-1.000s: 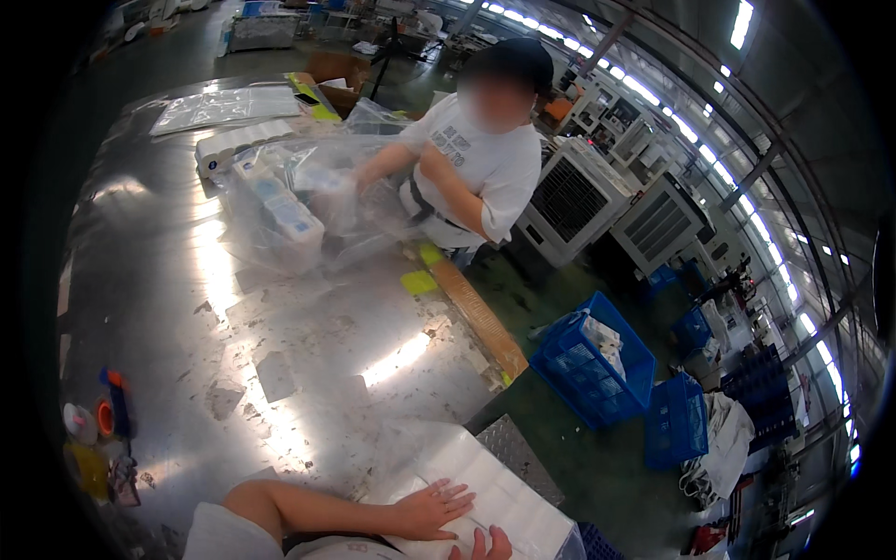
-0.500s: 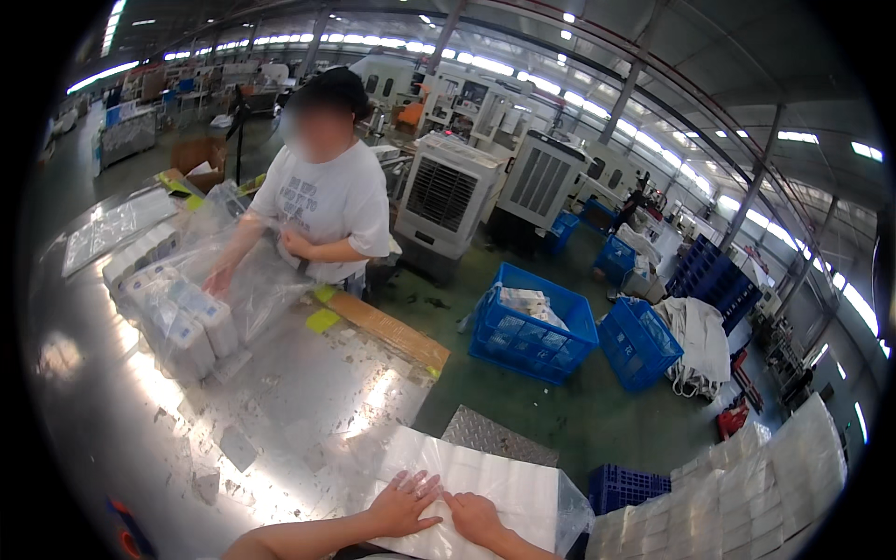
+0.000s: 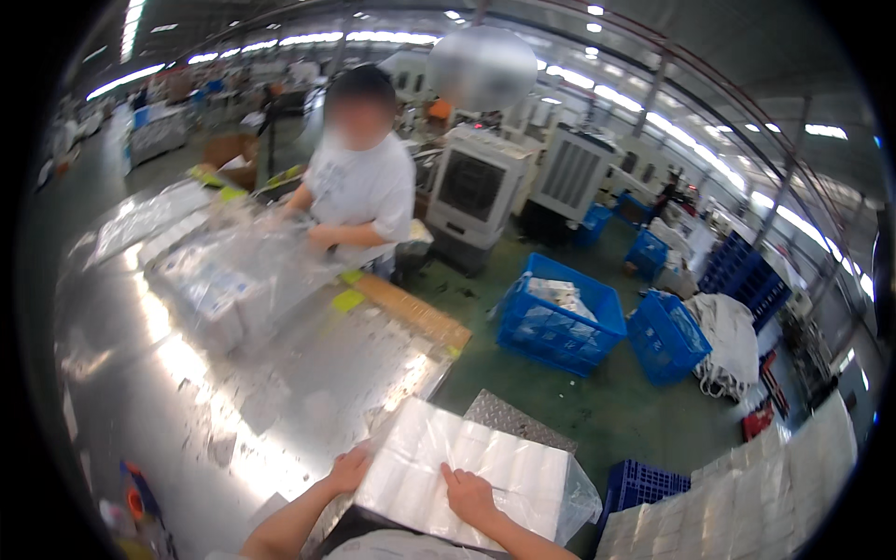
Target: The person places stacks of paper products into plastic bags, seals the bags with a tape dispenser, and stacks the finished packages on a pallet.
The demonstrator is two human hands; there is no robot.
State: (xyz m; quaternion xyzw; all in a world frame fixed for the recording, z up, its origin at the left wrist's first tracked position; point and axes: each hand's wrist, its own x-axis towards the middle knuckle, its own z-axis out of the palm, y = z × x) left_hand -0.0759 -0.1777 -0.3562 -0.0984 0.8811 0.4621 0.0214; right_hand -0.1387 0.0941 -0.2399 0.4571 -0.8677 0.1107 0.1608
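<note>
A clear plastic bag filled with rows of white paper rolls or packs (image 3: 425, 467) lies in front of me at the table's near right corner. My left hand (image 3: 350, 469) is at the bag's left end, its fingers bent together over the edge. On top of the bag rests my right hand (image 3: 469, 497), with its fingers reaching forward over the film and partly spread. Loose film (image 3: 582, 495) sticks out at the bag's right end. Across the metal table (image 3: 308, 401), a co-worker (image 3: 362, 182) handles another clear bag (image 3: 233, 280) with white packs in it.
A cardboard strip (image 3: 415, 313) runs along the table's far right edge. Blue crates (image 3: 560, 322) stand on the floor beyond. Wrapped white packs (image 3: 747, 495) are stacked at the lower right, beside a dark blue crate (image 3: 644, 485). An orange-and-blue tape dispenser (image 3: 138, 495) sits lower left.
My left hand has moved from the bag's top to its left end. My right hand stays on top. The view has shifted, and the co-worker's arms have drawn back with the film.
</note>
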